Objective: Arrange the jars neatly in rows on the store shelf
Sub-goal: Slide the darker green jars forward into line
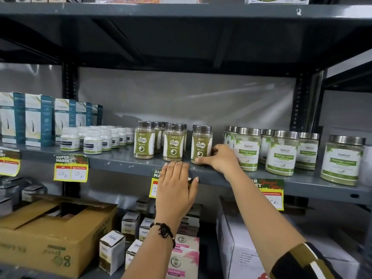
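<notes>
Roughly midway: my right hand (220,158) grips a Gaska jar (201,144) at shelf (120,161) front edge; left hand (175,188) flat, released; Moringa jars (281,153) still uneven.

Green-label jars on the grey shelf (124,160)

Gaska jars (174,142) stand upright in short rows; the rightmost jar (201,144) stands alone, near the steel-lidded Moringa jars (281,153).

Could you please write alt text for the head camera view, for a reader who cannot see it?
A person's right hand grips the rightmost Gaska jar on a grey shelf, while the left hand rests on the shelf edge. White bottles stand to the left, Moringa jars to the right.
</notes>
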Available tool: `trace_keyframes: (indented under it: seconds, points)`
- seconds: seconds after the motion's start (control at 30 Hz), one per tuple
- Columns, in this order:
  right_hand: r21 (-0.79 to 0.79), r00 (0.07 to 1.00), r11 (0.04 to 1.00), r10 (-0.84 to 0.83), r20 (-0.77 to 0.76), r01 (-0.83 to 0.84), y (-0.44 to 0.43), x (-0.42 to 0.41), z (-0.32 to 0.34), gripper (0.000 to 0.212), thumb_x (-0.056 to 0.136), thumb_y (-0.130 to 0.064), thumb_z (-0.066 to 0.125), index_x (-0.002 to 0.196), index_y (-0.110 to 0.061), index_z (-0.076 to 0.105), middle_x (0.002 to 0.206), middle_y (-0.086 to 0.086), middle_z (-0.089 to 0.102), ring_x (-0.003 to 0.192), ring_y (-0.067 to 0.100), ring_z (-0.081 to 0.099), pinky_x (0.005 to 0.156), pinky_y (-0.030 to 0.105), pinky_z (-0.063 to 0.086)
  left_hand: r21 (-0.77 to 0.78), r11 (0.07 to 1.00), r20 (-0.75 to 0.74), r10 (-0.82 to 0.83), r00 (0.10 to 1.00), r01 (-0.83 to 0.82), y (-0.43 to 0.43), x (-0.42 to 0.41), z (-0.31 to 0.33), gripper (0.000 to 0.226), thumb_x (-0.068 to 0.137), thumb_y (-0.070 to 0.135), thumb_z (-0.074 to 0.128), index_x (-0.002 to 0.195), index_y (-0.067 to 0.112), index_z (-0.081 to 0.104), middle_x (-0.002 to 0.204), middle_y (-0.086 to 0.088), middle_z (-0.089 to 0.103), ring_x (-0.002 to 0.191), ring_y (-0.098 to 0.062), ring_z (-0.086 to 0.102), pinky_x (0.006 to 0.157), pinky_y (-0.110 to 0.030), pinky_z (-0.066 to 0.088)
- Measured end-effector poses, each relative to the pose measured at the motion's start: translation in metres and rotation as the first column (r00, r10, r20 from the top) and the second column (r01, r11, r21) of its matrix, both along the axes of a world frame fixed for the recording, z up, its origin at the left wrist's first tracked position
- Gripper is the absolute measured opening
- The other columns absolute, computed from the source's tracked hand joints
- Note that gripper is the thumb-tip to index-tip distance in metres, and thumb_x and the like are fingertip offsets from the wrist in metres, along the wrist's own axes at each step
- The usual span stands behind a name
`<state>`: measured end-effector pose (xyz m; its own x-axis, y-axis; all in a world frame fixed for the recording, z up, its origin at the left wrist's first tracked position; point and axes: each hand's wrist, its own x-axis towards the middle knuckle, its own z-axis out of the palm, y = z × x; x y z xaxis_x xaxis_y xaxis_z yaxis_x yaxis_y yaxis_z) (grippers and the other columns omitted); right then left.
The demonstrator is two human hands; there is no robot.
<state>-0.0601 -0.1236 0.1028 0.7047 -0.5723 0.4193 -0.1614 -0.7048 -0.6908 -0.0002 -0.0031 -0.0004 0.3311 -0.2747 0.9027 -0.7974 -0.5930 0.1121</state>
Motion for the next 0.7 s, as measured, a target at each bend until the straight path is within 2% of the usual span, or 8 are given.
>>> trace_keyframes:
  seconds: [0.2, 0.3, 0.4, 0.47, 0.5, 0.57, 0.63, 0.7]
  points:
    - [-0.014, 1.0, 1.0, -0.022, -0.005, 0.022, 0.003, -0.003, 0.002, 0.049, 0.059, -0.039, 0.086, 0.092, -0.009, 0.066, 0.089, 0.004, 0.071, 0.082, 0.018, 0.065, 0.076, 0.035, 0.053, 0.019, 1.0, -0.015, 0.015, 1.0, -0.015, 0.001, -0.002, 0.001, 0.044, 0.092, 0.041, 0.041, 0.113, 0.008, 0.06, 0.112, -0.008, 0.062, 0.111, -0.027, 0.054, 0.105, -0.039, 0.03]
    - [-0.057, 1.0, 0.998, -0.018, -0.009, 0.017, 0.007, -0.011, 0.002, 0.053, 0.062, -0.041, 0.084, 0.098, -0.007, 0.064, 0.094, 0.003, 0.07, 0.083, 0.017, 0.063, 0.074, 0.032, 0.05, 0.022, 1.0, -0.018, 0.01, 1.0, -0.01, 0.002, -0.003, 0.002, 0.043, 0.091, 0.04, 0.041, 0.112, 0.007, 0.06, 0.111, -0.008, 0.062, 0.11, -0.028, 0.055, 0.105, -0.039, 0.03]
    - [-0.105, 0.986, 0.994, 0.0, 0.166, 0.018, 0.01, -0.038, -0.004, 0.054, 0.073, -0.034, 0.078, 0.115, -0.005, 0.06, 0.102, 0.002, 0.065, 0.083, 0.013, 0.061, 0.076, 0.026, 0.047, 0.023, 1.0, 0.001, 0.008, 1.0, -0.008, 0.001, -0.003, 0.002, 0.043, 0.091, 0.039, 0.042, 0.112, 0.006, 0.06, 0.111, -0.009, 0.062, 0.11, -0.029, 0.055, 0.105, -0.039, 0.028]
    - [-0.127, 0.918, 0.991, 0.008, 0.397, 0.046, 0.007, -0.07, -0.011, 0.042, 0.078, -0.026, 0.074, 0.116, -0.011, 0.062, 0.098, -0.001, 0.066, 0.074, 0.005, 0.061, 0.072, 0.023, 0.053, 0.023, 1.0, 0.008, 0.006, 1.0, -0.007, 0.001, -0.002, 0.001, 0.043, 0.091, 0.039, 0.042, 0.113, 0.006, 0.059, 0.112, -0.01, 0.062, 0.11, -0.03, 0.054, 0.106, -0.04, 0.026]
    - [-0.156, 0.852, 0.985, 0.015, 0.523, 0.078, 0.0, -0.087, -0.013, 0.033, 0.08, -0.02, 0.072, 0.111, -0.013, 0.064, 0.093, -0.001, 0.066, 0.07, 0.003, 0.06, 0.068, 0.025, 0.055, 0.02, 1.0, 0.011, 0.005, 1.0, -0.005, 0.001, -0.002, 0.001, 0.043, 0.091, 0.039, 0.042, 0.113, 0.006, 0.059, 0.112, -0.01, 0.062, 0.111, -0.031, 0.054, 0.106, -0.04, 0.026]
    - [-0.246, 0.72, 0.937, -0.007, 0.693, 0.246, -0.026, -0.119, -0.015, 0.021, 0.082, -0.014, 0.069, 0.102, -0.01, 0.065, 0.087, 0.004, 0.066, 0.068, 0.012, 0.06, 0.064, 0.03, 0.056, 0.0, 1.0, 0.009, 0.011, 1.0, -0.011, 0.0, -0.004, 0.001, 0.043, 0.091, 0.04, 0.041, 0.111, 0.006, 0.059, 0.11, -0.012, 0.062, 0.109, -0.032, 0.053, 0.105, -0.042, 0.027]
    - [-0.237, 0.632, 0.862, -0.118, 0.765, 0.448, -0.063, -0.15, -0.013, 0.024, 0.082, -0.01, 0.066, 0.105, -0.004, 0.062, 0.093, 0.012, 0.065, 0.079, 0.025, 0.061, 0.069, 0.039, 0.055, -0.035, 0.999, -0.014, 0.019, 1.0, -0.02, -0.003, -0.009, 0.004, 0.044, 0.09, 0.04, 0.041, 0.108, 0.004, 0.06, 0.107, -0.014, 0.062, 0.105, -0.034, 0.053, 0.103, -0.045, 0.029]
    - [-0.167, 0.602, 0.808, -0.265, 0.754, 0.565, -0.099, -0.173, -0.011, 0.038, 0.081, -0.009, 0.064, 0.117, -0.003, 0.055, 0.111, 0.017, 0.06, 0.101, 0.033, 0.057, 0.086, 0.044, 0.05, -0.062, 0.997, -0.052, 0.043, 0.998, -0.047, -0.007, -0.015, 0.007, 0.047, 0.09, 0.041, 0.04, 0.105, 0.002, 0.06, 0.104, -0.017, 0.062, 0.104, -0.036, 0.053, 0.103, -0.048, 0.03]
